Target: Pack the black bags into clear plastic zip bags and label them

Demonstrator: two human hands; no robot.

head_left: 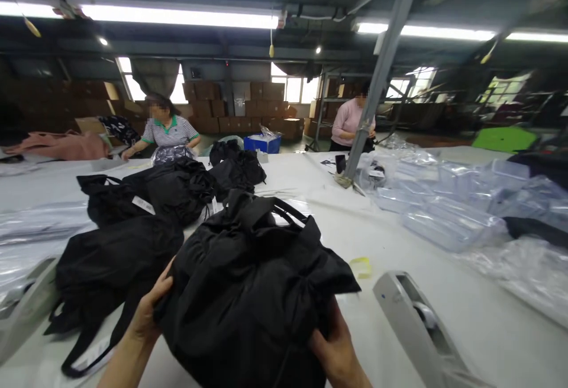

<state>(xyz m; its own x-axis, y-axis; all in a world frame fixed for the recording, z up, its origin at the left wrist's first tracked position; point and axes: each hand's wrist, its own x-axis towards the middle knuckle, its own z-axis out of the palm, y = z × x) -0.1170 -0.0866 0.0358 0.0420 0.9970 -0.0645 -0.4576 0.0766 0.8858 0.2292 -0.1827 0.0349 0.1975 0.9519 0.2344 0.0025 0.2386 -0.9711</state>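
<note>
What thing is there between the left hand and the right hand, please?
In the head view, a black bag is between them: the left hand holds one side, the right hand the other.

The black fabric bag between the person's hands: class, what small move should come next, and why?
Probably the right hand should smooth the jutting corner of the black, creased fabric bag, while the left hand steadies it: the two hands hold opposite sides, the cloth is rumpled, and that corner sticks out above the right hand.

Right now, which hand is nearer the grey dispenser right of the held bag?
Right: the right hand is left of the dispenser; the left hand is farther left, across the bag.
</note>
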